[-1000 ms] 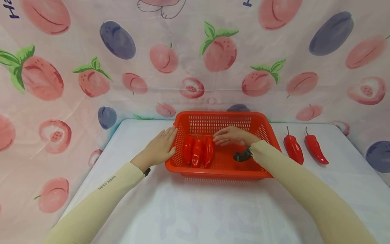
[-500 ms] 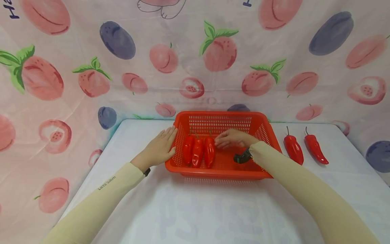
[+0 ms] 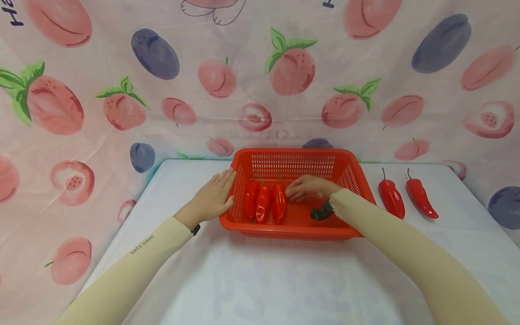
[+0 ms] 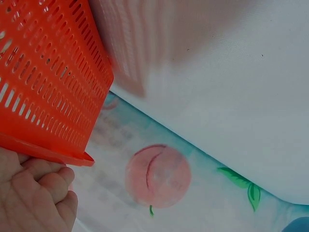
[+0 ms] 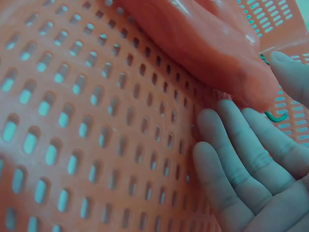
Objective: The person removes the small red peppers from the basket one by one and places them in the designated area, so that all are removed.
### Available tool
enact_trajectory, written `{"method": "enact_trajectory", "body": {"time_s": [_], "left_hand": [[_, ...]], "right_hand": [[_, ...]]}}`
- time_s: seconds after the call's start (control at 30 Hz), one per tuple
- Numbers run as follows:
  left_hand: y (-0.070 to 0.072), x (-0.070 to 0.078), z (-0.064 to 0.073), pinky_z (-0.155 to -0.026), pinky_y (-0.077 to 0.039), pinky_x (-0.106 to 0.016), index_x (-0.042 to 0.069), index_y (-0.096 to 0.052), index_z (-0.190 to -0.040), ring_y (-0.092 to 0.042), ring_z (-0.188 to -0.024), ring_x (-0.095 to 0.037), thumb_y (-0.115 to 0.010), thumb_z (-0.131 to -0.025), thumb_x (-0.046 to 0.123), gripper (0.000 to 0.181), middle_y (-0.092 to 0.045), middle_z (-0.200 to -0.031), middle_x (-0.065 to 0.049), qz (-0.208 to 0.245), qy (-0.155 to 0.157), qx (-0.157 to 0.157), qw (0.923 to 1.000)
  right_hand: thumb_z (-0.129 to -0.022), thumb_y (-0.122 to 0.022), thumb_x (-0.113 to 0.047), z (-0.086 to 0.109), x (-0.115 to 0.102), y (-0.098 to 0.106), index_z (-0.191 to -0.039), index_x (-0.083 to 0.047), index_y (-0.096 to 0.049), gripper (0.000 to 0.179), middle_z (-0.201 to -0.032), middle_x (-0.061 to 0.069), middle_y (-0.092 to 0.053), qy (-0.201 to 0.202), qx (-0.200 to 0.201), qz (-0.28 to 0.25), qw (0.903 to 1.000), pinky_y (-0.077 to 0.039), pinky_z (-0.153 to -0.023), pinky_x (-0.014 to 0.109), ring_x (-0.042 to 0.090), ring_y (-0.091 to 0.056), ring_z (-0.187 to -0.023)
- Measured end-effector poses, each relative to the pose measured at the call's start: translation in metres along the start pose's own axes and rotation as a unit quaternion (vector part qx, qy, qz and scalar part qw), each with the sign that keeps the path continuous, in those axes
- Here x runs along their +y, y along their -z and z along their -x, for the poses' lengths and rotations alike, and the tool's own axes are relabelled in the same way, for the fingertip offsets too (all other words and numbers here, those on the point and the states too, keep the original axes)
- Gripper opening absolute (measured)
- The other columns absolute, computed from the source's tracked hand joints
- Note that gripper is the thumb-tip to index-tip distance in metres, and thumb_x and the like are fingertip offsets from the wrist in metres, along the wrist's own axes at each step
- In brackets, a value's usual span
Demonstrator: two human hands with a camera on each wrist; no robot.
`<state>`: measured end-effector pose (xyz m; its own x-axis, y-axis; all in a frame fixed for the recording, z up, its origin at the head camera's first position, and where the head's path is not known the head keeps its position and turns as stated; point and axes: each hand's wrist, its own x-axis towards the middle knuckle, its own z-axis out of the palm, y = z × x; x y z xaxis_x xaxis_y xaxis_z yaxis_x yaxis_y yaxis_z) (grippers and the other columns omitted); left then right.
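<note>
right grip (image 3: 308, 187): half-spread, thumb apart from the fingers, nothing held. the near pepper (image 3: 279, 203) lies just left of its fingertips, inside the basket (image 3: 292, 231), long axis front to back, stem away from the person; this is the nearer grip. contact with the pepper cannot be confirmed; the right wrist view cuts off the pepper's tip. farther left, a second pepper (image 3: 262, 203) and third pepper (image 3: 250, 198) lie alongside. beyond them, the left grip (image 3: 215, 194) rests, fingers straight, against the basket's outer side; pressure cannot be told. right of the right grip, the sleeve (image 3: 398, 243) hides part of the basket's end.
</note>
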<state>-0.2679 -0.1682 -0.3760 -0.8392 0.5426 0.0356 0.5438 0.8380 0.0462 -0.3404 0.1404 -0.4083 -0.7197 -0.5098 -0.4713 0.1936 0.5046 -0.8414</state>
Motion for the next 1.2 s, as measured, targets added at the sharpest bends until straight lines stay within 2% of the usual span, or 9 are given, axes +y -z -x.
{"method": "enact_trajectory", "body": {"time_s": [0.17,0.37,0.67,0.9,1.2], "left_hand": [[-0.001,-0.001,-0.001,-0.119,-0.016,-0.046,-0.006,-0.018,-0.147,-0.018,-0.145,-0.034,-0.04,-0.093,0.026,0.067,-0.02,-0.155,-0.021,0.001,0.002,-0.004,1.0],[-0.001,-0.001,0.0,-0.119,-0.016,-0.046,-0.006,-0.018,-0.147,-0.019,-0.145,-0.034,-0.04,-0.093,0.026,0.066,-0.02,-0.155,-0.021,-0.001,0.0,-0.002,1.0],[0.0,0.0,0.0,-0.119,-0.017,-0.046,-0.007,-0.019,-0.146,-0.02,-0.144,-0.034,-0.04,-0.093,0.026,0.066,-0.022,-0.154,-0.022,-0.001,-0.001,0.002,1.0],[0.001,0.0,0.0,-0.119,-0.016,-0.046,-0.006,-0.019,-0.147,-0.019,-0.144,-0.034,-0.04,-0.093,0.027,0.066,-0.021,-0.154,-0.021,0.001,0.001,-0.004,1.0],[0.0,-0.001,0.0,-0.119,-0.015,-0.046,-0.006,-0.018,-0.147,-0.019,-0.145,-0.034,-0.04,-0.094,0.026,0.066,-0.02,-0.155,-0.021,0.002,0.003,-0.004,1.0]], "right_hand": [[-0.09,-0.06,-0.015,-0.002,0.001,-0.003,-0.12,0.009,-0.056,0.038,-0.104,0.012,-0.07,0.006,0.003,0.002,1.0,-0.053,-0.092,0.039,0.02,-0.068,-0.094],[-0.088,-0.063,-0.016,-0.005,-0.001,-0.006,-0.12,0.009,-0.056,0.041,-0.106,0.013,-0.069,0.0,0.017,0.023,0.9996,-0.054,-0.09,0.037,0.02,-0.069,-0.094],[-0.087,-0.064,-0.01,-0.011,0.001,-0.008,-0.121,0.012,-0.054,0.042,-0.105,0.016,-0.069,0.0,0.036,0.05,0.9981,-0.055,-0.087,0.036,0.013,-0.069,-0.085],[-0.087,-0.06,-0.003,-0.007,-0.003,-0.007,-0.12,0.015,-0.054,0.038,-0.102,0.016,-0.07,0.011,0.049,0.049,0.9976,-0.055,-0.087,0.039,0.014,-0.068,-0.082],[-0.088,-0.062,-0.012,-0.01,-0.003,-0.006,-0.115,0.011,-0.059,0.035,-0.091,0.003,-0.07,-0.006,0.047,0.034,0.9983,-0.055,-0.088,0.037,0.013,-0.068,-0.083]]}}
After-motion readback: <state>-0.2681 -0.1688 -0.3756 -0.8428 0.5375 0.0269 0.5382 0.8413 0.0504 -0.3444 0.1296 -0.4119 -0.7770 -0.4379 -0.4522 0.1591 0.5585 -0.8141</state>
